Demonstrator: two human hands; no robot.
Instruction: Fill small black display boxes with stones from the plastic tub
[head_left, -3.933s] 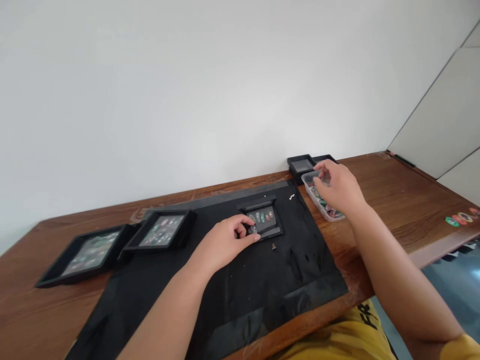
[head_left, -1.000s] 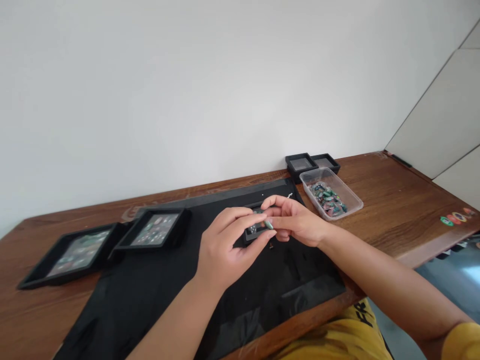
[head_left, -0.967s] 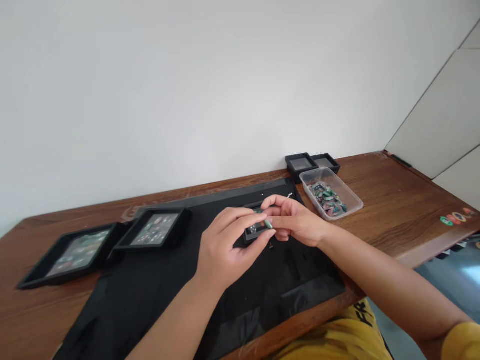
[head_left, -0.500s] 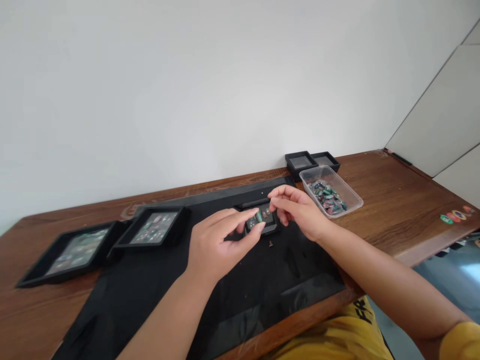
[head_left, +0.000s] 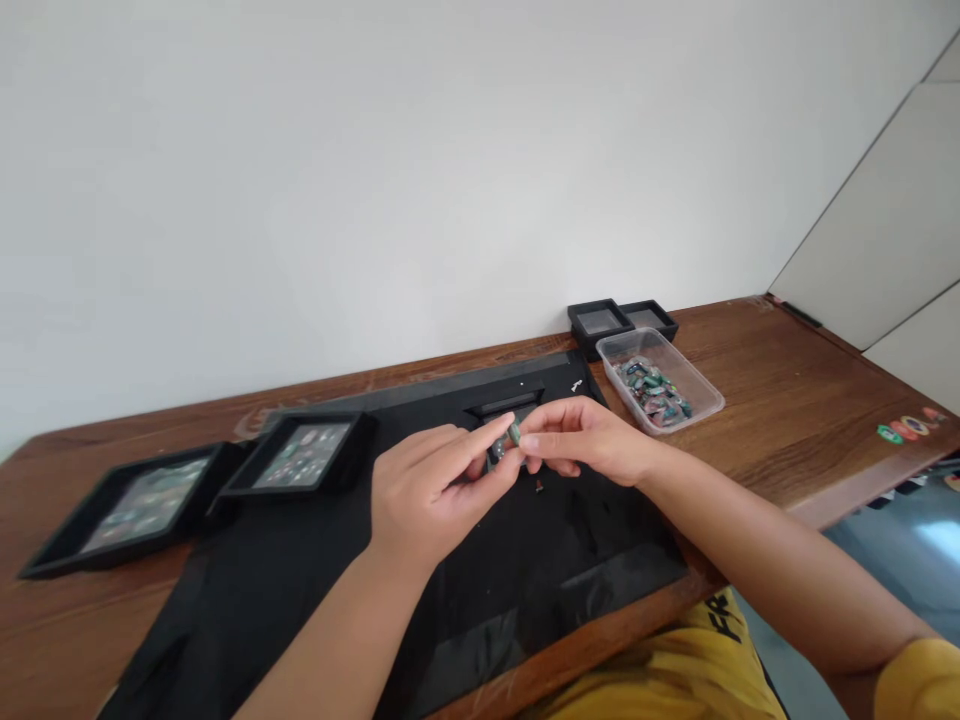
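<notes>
My left hand (head_left: 431, 480) is closed, pinching a small shiny green piece (head_left: 514, 432) between thumb and index finger. My right hand (head_left: 589, 438) meets it from the other side, fingers curled and thumb tip against the piece. Below both hands lies a small black frame (head_left: 510, 402), largely covered by the fingers; a few small shiny pieces show in it. Just below the fingers a tiny brownish bit (head_left: 538, 487) rests on the black mat (head_left: 555, 560).
Two filled black display frames (head_left: 292, 455) (head_left: 150, 505) stand at the left. A clear plastic tub (head_left: 701, 400) of colourful pieces is at the right, with small black frames (head_left: 600, 320) behind it. A tiny white scrap (head_left: 576, 386) lies near the mat's far edge. Round stickers (head_left: 907, 428) sit far right.
My right hand has moved left and slightly down, from apart to touching the green piece. This uncovers the white scrap on the mat. My left hand keeps its pinch.
</notes>
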